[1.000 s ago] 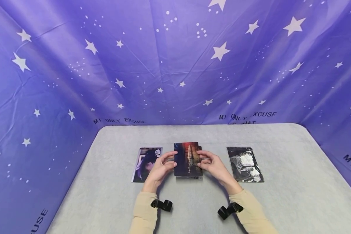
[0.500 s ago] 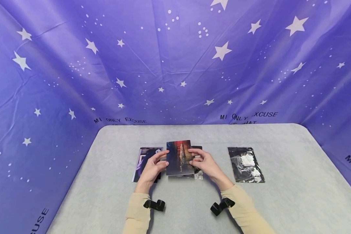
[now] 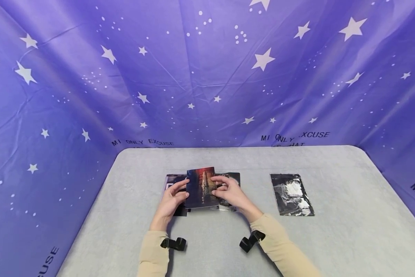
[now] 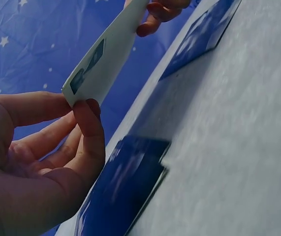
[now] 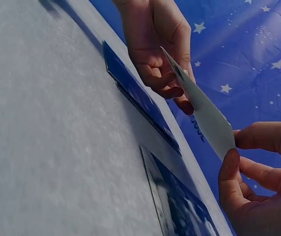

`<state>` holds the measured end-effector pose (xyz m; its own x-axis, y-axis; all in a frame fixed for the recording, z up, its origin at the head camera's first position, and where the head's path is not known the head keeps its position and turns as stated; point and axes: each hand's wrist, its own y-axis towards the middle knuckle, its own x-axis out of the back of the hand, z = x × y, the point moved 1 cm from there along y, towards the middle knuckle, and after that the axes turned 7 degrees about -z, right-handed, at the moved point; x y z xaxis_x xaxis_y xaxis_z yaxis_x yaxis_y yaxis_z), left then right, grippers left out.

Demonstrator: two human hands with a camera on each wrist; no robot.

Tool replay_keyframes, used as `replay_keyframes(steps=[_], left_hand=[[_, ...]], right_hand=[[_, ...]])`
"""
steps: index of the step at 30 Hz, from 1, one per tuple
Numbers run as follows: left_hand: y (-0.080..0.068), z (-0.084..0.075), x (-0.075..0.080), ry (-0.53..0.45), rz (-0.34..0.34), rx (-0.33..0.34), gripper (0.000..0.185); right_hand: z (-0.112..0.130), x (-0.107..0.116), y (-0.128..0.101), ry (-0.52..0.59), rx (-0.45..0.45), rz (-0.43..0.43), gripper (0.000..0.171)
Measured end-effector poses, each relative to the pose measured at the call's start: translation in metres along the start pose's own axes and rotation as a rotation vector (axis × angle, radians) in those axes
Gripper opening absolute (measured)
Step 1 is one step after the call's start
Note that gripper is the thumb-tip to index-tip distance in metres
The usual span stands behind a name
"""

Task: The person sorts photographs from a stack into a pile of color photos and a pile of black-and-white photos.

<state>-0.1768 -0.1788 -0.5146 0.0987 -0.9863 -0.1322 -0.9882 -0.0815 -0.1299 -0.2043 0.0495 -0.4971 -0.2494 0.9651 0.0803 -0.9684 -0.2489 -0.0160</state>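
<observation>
we pinched the card (image 3: 201,187) at its side edges, left hand (image 3: 169,201) and right hand (image 3: 230,194), lifted above the table (image 3: 332,231) at frame centre; photos lay beneath, another photo (image 3: 291,194) farther right.

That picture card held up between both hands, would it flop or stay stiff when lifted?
Probably fairly stiff: the card spans flat between the left hand and right hand, pinched only at its edges, without sagging. It looks thin, so likely light. Its glossy face may be slippery.
</observation>
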Motion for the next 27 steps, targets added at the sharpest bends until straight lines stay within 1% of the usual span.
replay_keyframes(steps=[5, 10, 13, 16, 22, 27], left_hand=[[-0.001, -0.002, 0.011, 0.012, -0.031, 0.008, 0.051], [-0.003, -0.004, 0.021, 0.071, -0.051, -0.015, 0.05], [-0.005, -0.006, 0.028, 0.122, -0.067, -0.018, 0.05], [-0.006, -0.006, 0.036, 0.16, -0.084, -0.005, 0.05], [-0.012, -0.006, 0.053, 0.193, -0.104, -0.004, 0.049], [-0.015, -0.009, 0.064, 0.224, -0.113, 0.0, 0.049]], right_hand=[[0.0, -0.012, 0.003, 0.0, 0.005, 0.012, 0.05], [0.001, -0.024, 0.006, -0.02, 0.034, 0.019, 0.049], [0.001, -0.033, 0.008, -0.082, 0.052, 0.023, 0.048], [0.0, -0.042, 0.008, -0.161, 0.076, 0.023, 0.047], [-0.005, -0.059, 0.007, -0.259, 0.105, 0.038, 0.047], [-0.006, -0.071, 0.006, -0.343, 0.117, 0.028, 0.047]])
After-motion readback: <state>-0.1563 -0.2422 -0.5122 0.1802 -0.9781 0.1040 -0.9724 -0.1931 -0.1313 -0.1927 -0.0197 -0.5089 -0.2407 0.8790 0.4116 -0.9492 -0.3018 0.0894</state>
